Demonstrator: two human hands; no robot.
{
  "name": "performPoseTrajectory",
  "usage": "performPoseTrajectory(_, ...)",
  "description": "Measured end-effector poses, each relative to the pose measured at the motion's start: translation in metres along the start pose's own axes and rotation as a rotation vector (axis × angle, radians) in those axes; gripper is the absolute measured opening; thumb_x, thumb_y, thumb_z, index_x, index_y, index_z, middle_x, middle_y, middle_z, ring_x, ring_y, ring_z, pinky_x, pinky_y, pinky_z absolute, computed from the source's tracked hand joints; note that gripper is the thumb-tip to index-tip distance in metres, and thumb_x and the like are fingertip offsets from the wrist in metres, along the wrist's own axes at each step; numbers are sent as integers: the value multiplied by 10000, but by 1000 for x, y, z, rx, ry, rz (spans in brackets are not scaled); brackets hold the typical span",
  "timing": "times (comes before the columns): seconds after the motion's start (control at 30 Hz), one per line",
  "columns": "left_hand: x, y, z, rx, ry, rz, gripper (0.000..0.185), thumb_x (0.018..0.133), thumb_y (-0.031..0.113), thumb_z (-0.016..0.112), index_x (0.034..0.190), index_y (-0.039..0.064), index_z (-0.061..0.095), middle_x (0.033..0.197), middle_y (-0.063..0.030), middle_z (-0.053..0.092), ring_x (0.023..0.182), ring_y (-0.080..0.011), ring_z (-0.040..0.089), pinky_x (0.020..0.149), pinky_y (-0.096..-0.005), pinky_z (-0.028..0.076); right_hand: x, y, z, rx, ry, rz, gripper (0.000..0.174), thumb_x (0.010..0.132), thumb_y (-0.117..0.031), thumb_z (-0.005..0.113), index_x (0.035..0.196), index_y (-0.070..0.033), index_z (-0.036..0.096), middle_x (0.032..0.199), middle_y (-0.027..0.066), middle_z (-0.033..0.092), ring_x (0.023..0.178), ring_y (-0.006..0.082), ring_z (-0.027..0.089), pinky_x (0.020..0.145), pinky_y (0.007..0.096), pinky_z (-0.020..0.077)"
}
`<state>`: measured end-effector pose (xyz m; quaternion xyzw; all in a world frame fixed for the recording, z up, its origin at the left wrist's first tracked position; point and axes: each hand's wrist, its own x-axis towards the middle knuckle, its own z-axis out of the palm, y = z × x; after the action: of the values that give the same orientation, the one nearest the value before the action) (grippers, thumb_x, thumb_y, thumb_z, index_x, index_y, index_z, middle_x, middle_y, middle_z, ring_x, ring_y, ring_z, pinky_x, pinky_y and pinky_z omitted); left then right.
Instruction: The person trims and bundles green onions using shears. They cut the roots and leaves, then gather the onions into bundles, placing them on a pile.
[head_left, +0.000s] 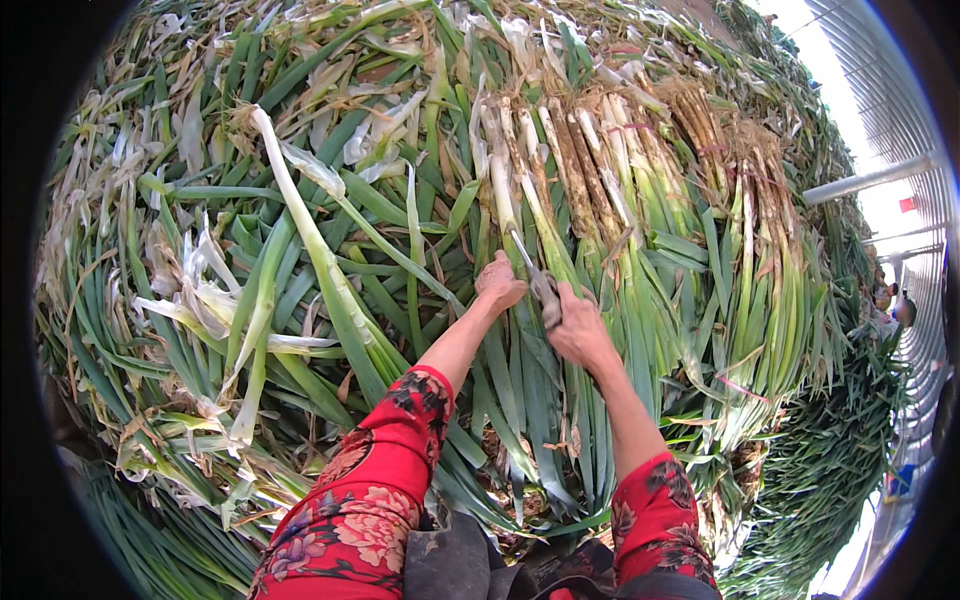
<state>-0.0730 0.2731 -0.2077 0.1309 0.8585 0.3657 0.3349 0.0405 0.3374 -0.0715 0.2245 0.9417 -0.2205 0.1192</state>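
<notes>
Before me lie several long green onions with pale stems and roots pointing away. My left hand (501, 283) is closed at the green part of a stalk (502, 186), just left of centre. In my right hand (579, 321) is a knife or similar bladed tool (531, 264), its handle wrapped in grey material and its narrow blade pointing up and left towards the stalks. Roots-up stalks with soil on them (589, 176) lie just beyond and to the right of my hands. A single peeled green onion (300, 210) rests at the left on loose leaves.
Tied bundles of green onions (757, 195) lie at the right. Stripped leaves and papery skins (199, 300) cover the left side. A large heap of green leaves (817, 465) stands lower right, beside a metal pole (874, 178). Part of another person shows at the far right edge.
</notes>
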Motion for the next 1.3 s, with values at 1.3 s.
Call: performPoseTrajectory(1.3,-15,-78,-165,648,151,213,276,762,135,531,960,265,672,955,-41,645,903,-210,606,779,-350,489,-102,-14,70,131,-175,35,446,724,-120,557,1111,10,378,843,253,559,798,442,550,688,487,436)
